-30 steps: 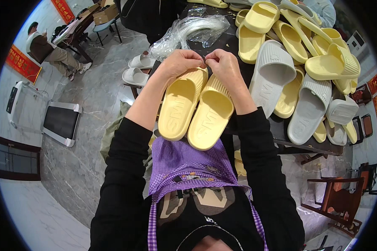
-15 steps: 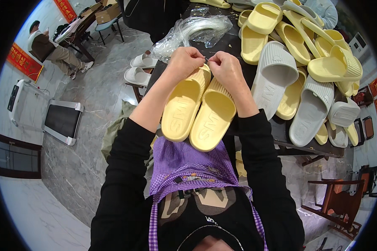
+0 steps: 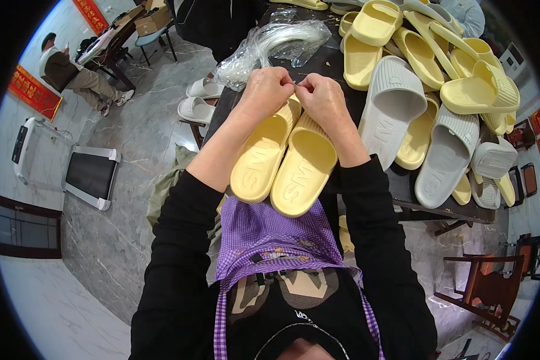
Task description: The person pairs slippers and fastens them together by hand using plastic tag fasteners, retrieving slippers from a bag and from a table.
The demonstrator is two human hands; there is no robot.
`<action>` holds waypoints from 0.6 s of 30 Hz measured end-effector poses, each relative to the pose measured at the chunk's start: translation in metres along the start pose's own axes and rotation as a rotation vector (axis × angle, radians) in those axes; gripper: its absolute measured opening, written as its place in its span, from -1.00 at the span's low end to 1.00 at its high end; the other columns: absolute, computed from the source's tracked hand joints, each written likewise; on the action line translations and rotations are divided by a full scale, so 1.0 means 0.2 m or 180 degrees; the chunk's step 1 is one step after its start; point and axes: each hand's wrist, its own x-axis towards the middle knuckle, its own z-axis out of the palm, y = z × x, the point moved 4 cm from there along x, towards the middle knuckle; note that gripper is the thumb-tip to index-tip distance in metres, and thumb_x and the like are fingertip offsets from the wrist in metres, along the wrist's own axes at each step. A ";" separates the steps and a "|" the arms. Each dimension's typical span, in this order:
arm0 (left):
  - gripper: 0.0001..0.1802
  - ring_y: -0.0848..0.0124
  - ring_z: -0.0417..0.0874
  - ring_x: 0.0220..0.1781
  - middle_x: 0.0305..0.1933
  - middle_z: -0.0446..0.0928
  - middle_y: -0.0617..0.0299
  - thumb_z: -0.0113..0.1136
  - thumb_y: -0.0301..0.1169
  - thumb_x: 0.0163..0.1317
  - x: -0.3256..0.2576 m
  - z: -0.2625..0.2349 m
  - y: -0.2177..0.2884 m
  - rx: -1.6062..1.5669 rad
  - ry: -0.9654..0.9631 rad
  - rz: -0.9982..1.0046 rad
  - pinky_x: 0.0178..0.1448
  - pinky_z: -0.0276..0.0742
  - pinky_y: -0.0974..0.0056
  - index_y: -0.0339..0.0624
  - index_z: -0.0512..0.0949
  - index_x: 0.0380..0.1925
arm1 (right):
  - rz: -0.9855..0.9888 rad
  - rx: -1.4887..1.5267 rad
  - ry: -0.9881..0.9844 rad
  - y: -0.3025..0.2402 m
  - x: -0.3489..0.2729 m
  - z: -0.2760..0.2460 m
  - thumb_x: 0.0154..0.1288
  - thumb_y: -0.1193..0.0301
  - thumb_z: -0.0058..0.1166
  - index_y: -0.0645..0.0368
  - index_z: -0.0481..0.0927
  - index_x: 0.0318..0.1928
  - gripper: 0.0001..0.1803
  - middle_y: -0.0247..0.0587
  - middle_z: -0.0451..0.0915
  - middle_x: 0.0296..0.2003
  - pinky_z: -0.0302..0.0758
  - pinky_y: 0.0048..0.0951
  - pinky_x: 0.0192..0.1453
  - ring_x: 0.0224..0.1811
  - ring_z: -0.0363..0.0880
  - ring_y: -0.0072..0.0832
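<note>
A dark table [image 3: 336, 57] stands on a grey marble floor [image 3: 120, 228]; a heap of yellow and grey slippers [image 3: 438, 102] crowds its right side, clear plastic bags [image 3: 276, 45] lie beyond. The left hand [image 3: 267, 93] and right hand [image 3: 324, 99] pinch closed, fingertips together, at the far ends of two yellow slippers [image 3: 285, 162] lying side by side at the near edge

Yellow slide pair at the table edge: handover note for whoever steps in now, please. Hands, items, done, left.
Left hand: fingertips pinched at the far end of the yellow slide pair.
Right hand: the same, pinched against the left; what they pinch is too small to tell.
The pair lies side by side, soles up, overhanging the dark table toward the purple apron.
Clear plastic bundle just beyond the hands; loose pile of yellow and white slides to the right.
Done: pair aligned. Left: fingers not yet released.
</note>
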 end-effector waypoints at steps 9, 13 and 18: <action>-0.88 0.54 0.53 -0.57 -0.65 0.52 0.23 0.15 -0.44 0.00 -0.01 0.02 0.00 -0.0625 -0.0319 -0.0323 -0.49 0.41 0.42 -0.28 0.56 -0.50 | -0.0060 -0.0033 0.0173 0.01 0.00 -0.01 -0.01 0.40 0.06 0.29 0.56 -0.46 -0.82 -0.01 0.56 -0.54 0.46 -0.33 -0.34 -0.46 0.56 -0.18; -0.90 0.64 0.49 -0.57 -0.61 0.50 0.31 0.12 -0.47 0.07 -0.02 0.04 -0.03 -0.1767 -0.0720 -0.0752 -0.55 0.35 0.53 -0.28 0.54 -0.45 | -0.0059 0.0025 0.0207 -0.01 0.00 -0.02 -0.02 0.40 0.03 0.27 0.56 -0.48 -0.83 -0.01 0.56 -0.54 0.46 -0.29 -0.31 -0.44 0.55 -0.14; -0.91 0.64 0.50 -0.57 -0.57 0.50 0.31 0.10 -0.48 0.10 -0.02 0.04 -0.03 -0.2166 -0.0906 -0.0947 -0.57 0.33 0.56 -0.29 0.53 -0.43 | -0.0034 0.0097 0.0193 0.00 0.00 -0.02 -0.02 0.38 0.00 0.24 0.55 -0.52 -0.82 0.00 0.55 -0.54 0.46 -0.20 -0.27 -0.42 0.54 -0.09</action>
